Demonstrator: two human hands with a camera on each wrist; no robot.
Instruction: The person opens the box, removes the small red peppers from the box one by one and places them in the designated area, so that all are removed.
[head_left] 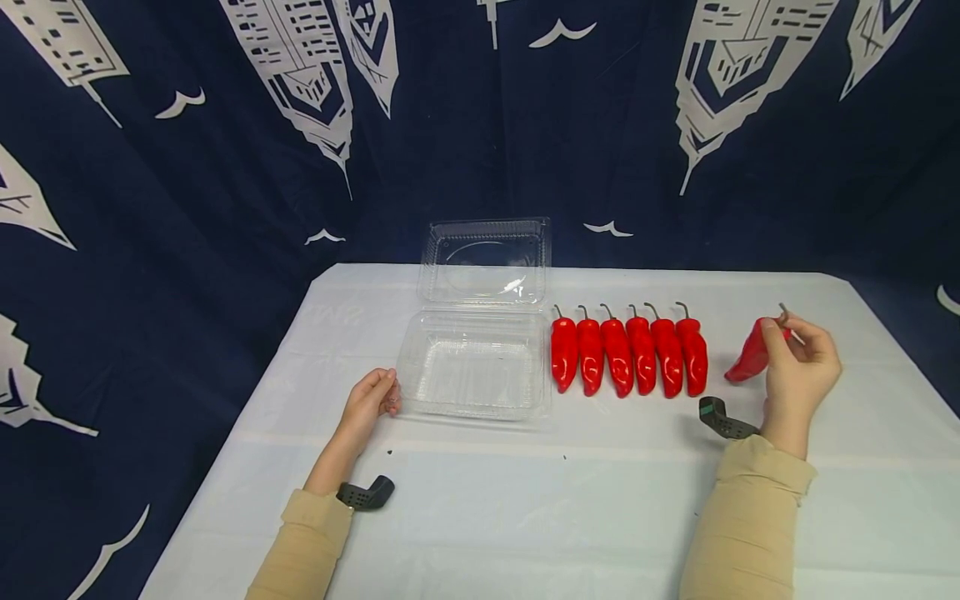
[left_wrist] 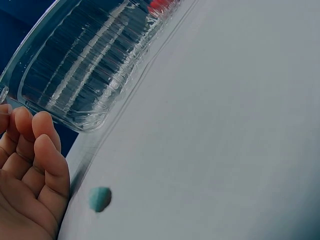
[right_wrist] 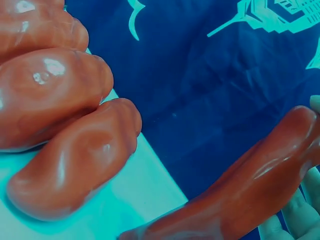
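A clear plastic clamshell container (head_left: pixel 474 414) lies with its lid raised behind it. At its left edge my left hand (head_left: pixel 372 395) pinches the rim; in the left wrist view the fingertips of that hand (left_wrist: pixel 35 165) meet the container's corner (left_wrist: pixel 87 117). On the right, my right hand (head_left: pixel 802 367) holds a red chili pepper (head_left: pixel 750 357) near its stem, tip pointing down and left. The same pepper (right_wrist: pixel 245 185) fills the lower right of the right wrist view, with fingers behind it. Whether its tip touches the table cannot be told.
Several red peppers (head_left: pixel 617 354) lie in a row, stems away from me, between the container and my right hand. A white cloth (head_left: pixel 600 517) covers the table. Dark blue printed fabric (head_left: pixel 480 133) hangs behind it. Each wrist wears a black device (head_left: pixel 366 493).
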